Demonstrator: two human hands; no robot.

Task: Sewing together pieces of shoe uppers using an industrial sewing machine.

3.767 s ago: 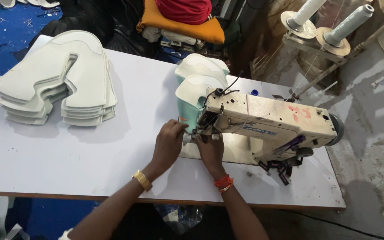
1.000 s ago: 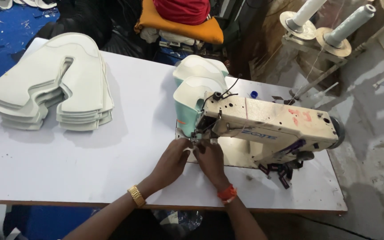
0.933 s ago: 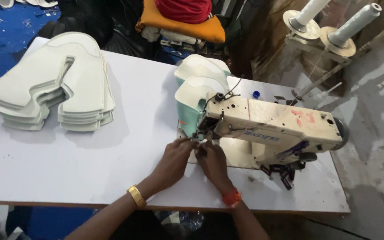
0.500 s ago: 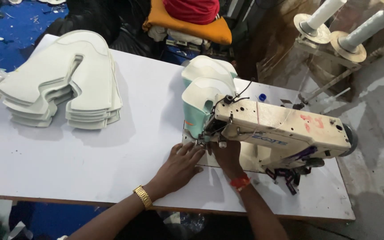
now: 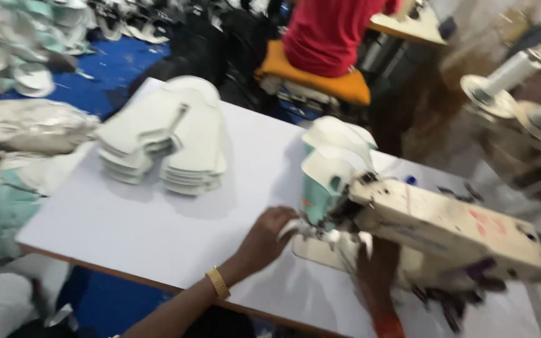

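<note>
In the blurred head view, the left hand, a gold bangle on its wrist, rests on the white counter with fingers curled on a small white piece at the needle of the sewing machine, near the counter's front edge. The right hand is hidden under the machine's arm, only its forearm showing, so its grip cannot be told. A stack of white cut pieces lies towards the counter's far left corner.

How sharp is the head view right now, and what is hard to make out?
Head view: motion blur smears everything; the left hand at the sewing machine is soft, the right hand is hidden behind the machine, the pile of white pieces stays readable; lighting is even, with no glare on the table.
</note>
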